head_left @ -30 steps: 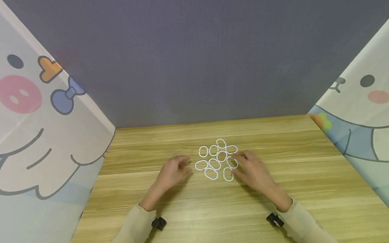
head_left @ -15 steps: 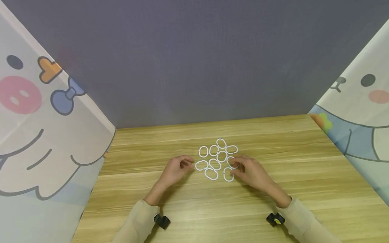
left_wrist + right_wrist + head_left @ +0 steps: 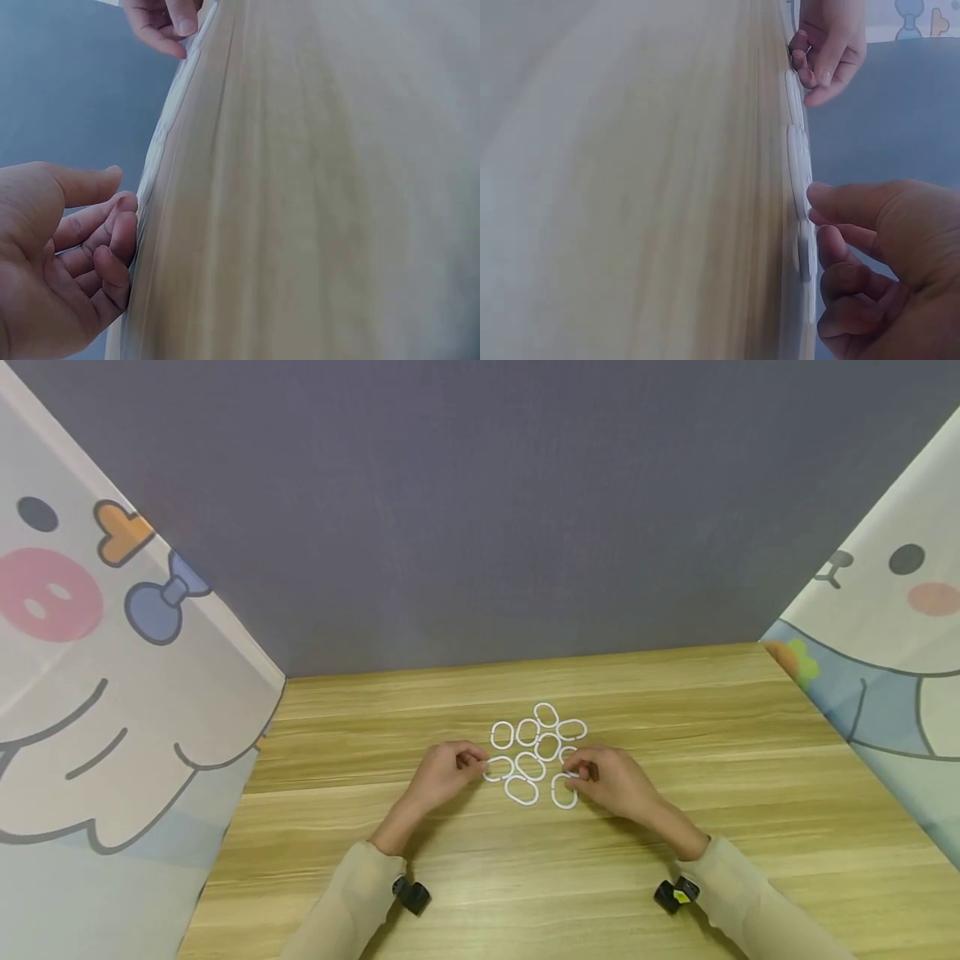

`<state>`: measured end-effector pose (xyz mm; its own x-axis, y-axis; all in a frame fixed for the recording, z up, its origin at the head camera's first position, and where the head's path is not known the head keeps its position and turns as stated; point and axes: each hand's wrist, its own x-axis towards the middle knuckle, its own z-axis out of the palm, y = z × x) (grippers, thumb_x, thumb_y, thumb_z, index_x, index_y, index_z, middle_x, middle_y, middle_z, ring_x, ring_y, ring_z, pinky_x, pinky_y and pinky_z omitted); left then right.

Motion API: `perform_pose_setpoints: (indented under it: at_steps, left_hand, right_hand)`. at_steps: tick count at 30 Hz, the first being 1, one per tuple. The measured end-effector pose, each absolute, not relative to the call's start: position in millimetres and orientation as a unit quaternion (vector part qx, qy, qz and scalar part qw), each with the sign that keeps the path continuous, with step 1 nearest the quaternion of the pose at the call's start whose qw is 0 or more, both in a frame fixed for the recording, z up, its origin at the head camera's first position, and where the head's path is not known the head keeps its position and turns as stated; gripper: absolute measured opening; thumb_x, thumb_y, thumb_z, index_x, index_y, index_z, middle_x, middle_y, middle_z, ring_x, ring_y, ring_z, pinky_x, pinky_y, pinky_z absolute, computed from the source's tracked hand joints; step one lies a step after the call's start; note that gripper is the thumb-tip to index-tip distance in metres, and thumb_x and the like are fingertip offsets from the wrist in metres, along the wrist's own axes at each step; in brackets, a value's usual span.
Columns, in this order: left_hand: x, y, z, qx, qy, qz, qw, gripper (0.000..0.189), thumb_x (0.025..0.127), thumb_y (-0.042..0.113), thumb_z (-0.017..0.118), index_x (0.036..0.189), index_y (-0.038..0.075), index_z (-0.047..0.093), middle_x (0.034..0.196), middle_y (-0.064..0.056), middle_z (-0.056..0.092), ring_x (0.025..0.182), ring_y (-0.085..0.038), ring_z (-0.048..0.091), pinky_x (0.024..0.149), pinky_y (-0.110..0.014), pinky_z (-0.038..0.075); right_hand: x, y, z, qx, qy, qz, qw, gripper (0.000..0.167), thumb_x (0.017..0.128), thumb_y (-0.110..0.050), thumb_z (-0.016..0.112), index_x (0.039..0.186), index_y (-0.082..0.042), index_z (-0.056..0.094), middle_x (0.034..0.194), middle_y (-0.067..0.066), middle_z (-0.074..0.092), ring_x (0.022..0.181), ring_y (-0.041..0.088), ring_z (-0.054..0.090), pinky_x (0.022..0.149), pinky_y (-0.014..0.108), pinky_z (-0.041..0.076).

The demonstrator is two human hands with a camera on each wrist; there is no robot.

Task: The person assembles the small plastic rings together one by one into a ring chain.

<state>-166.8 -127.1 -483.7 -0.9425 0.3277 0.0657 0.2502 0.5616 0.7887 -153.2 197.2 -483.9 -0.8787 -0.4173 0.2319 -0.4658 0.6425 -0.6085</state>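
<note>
Several white oval curtain rings point(image 3: 529, 767) lie in a loose cluster on the wooden table, small gaps showing in some of them. At the cluster's left side, the fingertips of my left hand point(image 3: 447, 774) reach the end of one curtain ring point(image 3: 500, 778). A gap shows between this hand's thumb point(image 3: 94, 186) and index finger in the left wrist view. My right hand point(image 3: 618, 783) is at the right side, its thumb and index fingertips close together over a partly hidden curtain ring point(image 3: 567, 749). Whether they pinch it is unclear. Just below lies another curtain ring point(image 3: 553, 792).
A grey panel point(image 3: 480, 527) stands behind the wooden tabletop point(image 3: 525, 877). Cartoon-printed panels flank it on the left point(image 3: 187, 693) and right point(image 3: 885, 693). Black wrist devices sit at the left cuff point(image 3: 411, 894) and right cuff point(image 3: 677, 895).
My left hand has moved right to the nearest curtain ring, its thumb and fingers drawing closer. My right hand's fingertips have come together, and the curtain ring under them has shifted slightly left.
</note>
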Motion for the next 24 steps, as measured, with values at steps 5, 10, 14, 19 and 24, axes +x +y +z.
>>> perform_pose_setpoints:
  at_steps: [5,10,14,19,24]
  left_hand:
    - [-170.6,-120.7,-484.0,0.171,0.885,0.432,0.037,0.007,0.102,0.013,0.081,0.105,0.006,0.083,0.089,0.002,0.076,0.081,-0.008,0.066,0.077,-0.027,0.057]
    - [-172.6,-114.3,-482.3,0.166,0.891,0.421,0.041,0.006,0.101,0.013,0.082,0.104,0.007,0.083,0.085,0.004,0.075,0.078,-0.007,0.065,0.075,-0.028,0.056]
    - [-172.7,-110.5,-482.0,0.156,0.898,0.410,0.038,0.004,0.099,0.012,0.083,0.101,0.008,0.083,0.082,0.004,0.073,0.076,-0.007,0.063,0.072,-0.027,0.055]
    - [-171.8,-107.7,-481.6,0.148,0.907,0.393,0.023,0.004,0.096,0.008,0.084,0.093,0.008,0.082,0.078,0.003,0.072,0.071,-0.006,0.060,0.068,-0.025,0.052]
    - [-173.0,-108.4,-487.4,0.158,0.910,0.383,-0.001,0.007,0.093,0.006,0.084,0.087,0.008,0.080,0.072,0.005,0.068,0.063,-0.006,0.055,0.060,-0.023,0.047]
  right_hand:
    - [-157.1,196.0,-483.4,0.246,-0.910,0.334,0.028,0.014,0.091,-0.008,0.090,0.092,-0.017,0.080,0.075,-0.016,0.055,0.067,-0.002,0.048,0.063,0.024,0.043]
    - [-160.2,195.4,-485.0,0.243,-0.913,0.327,0.018,0.019,0.091,-0.008,0.091,0.088,-0.021,0.076,0.070,-0.017,0.051,0.063,-0.002,0.045,0.061,0.024,0.040]
    - [-160.7,196.0,-485.8,0.236,-0.916,0.323,0.006,0.021,0.090,-0.009,0.091,0.087,-0.022,0.074,0.068,-0.016,0.049,0.061,-0.001,0.044,0.060,0.024,0.038]
    - [-161.3,196.1,-485.7,0.234,-0.918,0.320,-0.003,0.020,0.092,-0.011,0.089,0.087,-0.022,0.074,0.069,-0.015,0.048,0.061,0.000,0.042,0.059,0.024,0.037]
    - [-160.9,194.6,-485.9,0.230,-0.921,0.315,0.000,0.020,0.092,-0.012,0.090,0.087,-0.021,0.073,0.068,-0.015,0.048,0.061,0.000,0.043,0.058,0.024,0.037]
